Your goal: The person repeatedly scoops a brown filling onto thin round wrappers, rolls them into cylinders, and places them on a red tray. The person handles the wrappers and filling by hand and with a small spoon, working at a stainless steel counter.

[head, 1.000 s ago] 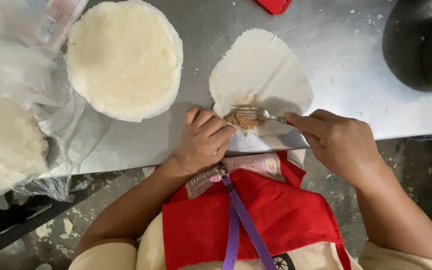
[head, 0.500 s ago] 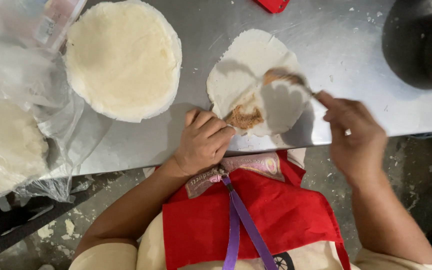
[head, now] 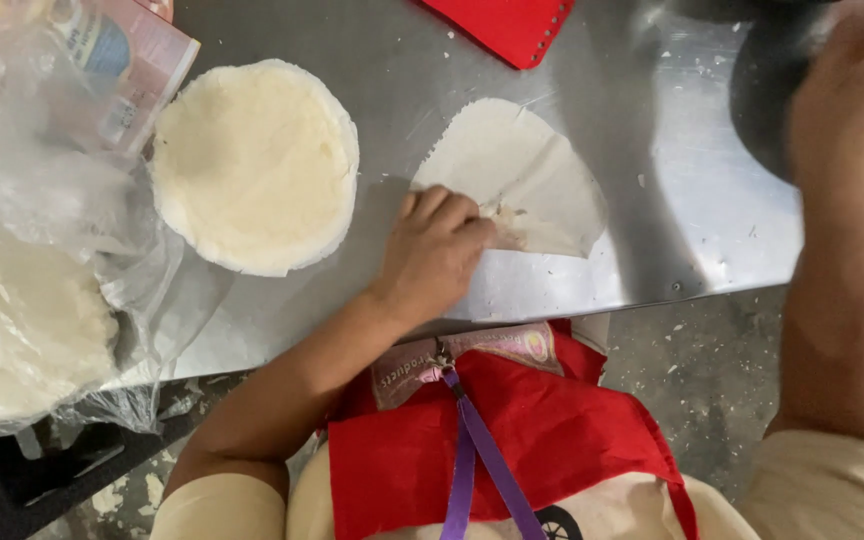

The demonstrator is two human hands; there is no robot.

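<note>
I see the thin pale round dough wrapper [head: 517, 175] flat on the steel table [head: 712, 230], right of the wrapper stack [head: 255, 165]. Left hand [head: 432, 250] curled, pinning its near edge. Looks floppy, tearable; I'd lift by the rim. Right hand [head: 852, 90] blurred, grip unclear.

Centre frame: I see the left hand [head: 439, 250] resting knuckles-up on the near edge of a single thin dough wrapper [head: 522, 175], fingertips beside a smear of filling [head: 500, 215]. Upper right: the right hand [head: 852, 90], blurred, raised before a dark pot [head: 767, 90]. Left of centre: stack of round wrappers [head: 255, 165] on the steel table [head: 692, 220]. Far left: clear plastic bag [head: 42, 270]. Top: red notebook [head: 507, 25]. Bottom: red apron [head: 532, 430].
</note>
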